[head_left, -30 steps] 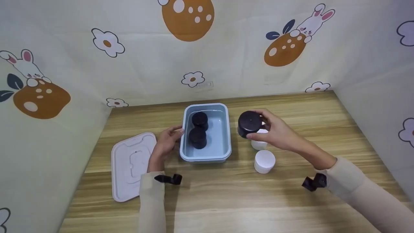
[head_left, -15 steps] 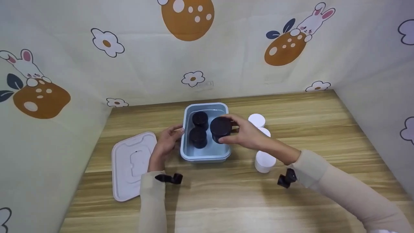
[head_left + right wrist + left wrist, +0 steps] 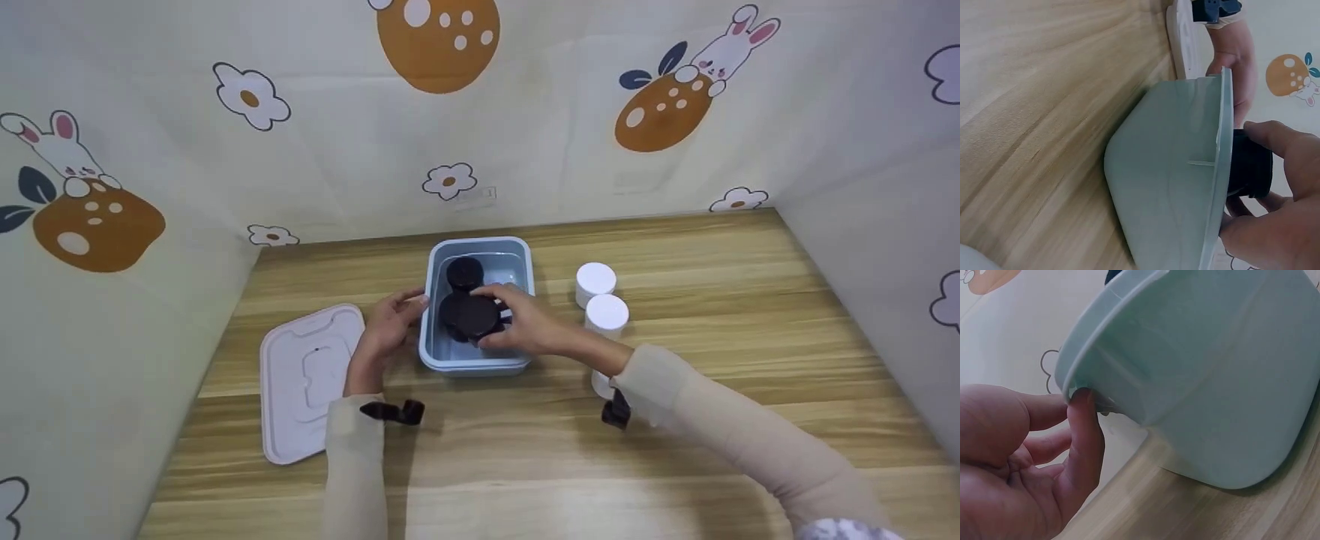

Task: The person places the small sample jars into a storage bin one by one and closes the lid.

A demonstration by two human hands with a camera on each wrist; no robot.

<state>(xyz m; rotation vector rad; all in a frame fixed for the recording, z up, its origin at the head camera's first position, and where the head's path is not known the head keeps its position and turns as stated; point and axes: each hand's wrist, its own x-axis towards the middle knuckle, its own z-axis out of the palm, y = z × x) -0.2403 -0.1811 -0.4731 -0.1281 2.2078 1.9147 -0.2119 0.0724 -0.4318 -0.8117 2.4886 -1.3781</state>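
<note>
Right hand (image 3: 525, 328) lowers black jar (image 3: 475, 317) (gripped) into tub (image 3: 525, 264).

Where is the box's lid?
In the head view the lid lies flat on the table, at the left, beside the left hand that touches the blue box.

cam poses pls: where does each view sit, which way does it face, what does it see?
Head: above, facing forward and down at the blue tub; both hands and sleeves show.
Left wrist: low beside the tub, left hand touching its rim.
Right wrist: low along the tabletop, right hand gripping a black jar.
All three show the tub.
</note>
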